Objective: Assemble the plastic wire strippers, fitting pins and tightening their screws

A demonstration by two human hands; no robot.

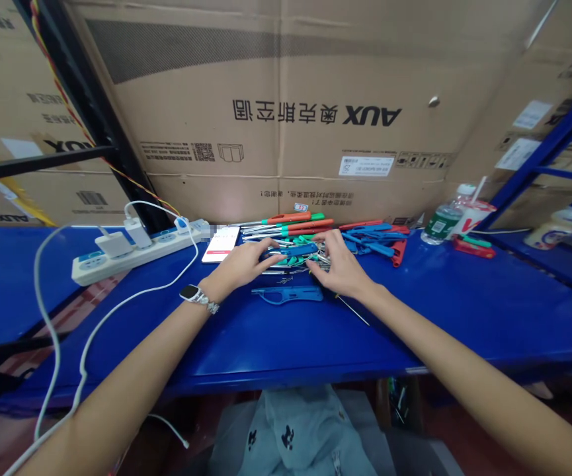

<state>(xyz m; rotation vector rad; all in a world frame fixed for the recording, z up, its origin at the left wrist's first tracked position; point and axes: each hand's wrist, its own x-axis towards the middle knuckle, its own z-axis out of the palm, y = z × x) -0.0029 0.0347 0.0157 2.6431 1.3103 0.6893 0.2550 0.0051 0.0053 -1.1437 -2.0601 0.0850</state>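
A blue plastic lighter handle lies level between my hands, above a heap of small parts. My left hand has thumb and index finger closed about its left end. Curled at its right end is my right hand, fingertips brought together among small metal and green pieces; what they pinch is too small to make out. Nearer me, a blue half shell of a stick lighter rests flat on the blue table. A thin screwdriver-like rod pokes out from beneath my right hand.
Orange and green stick lighters lie behind my hands. Blue and red handles are piled to the right. A phone, a power strip with white cables, and a bottle stand around. A large cardboard box forms the back.
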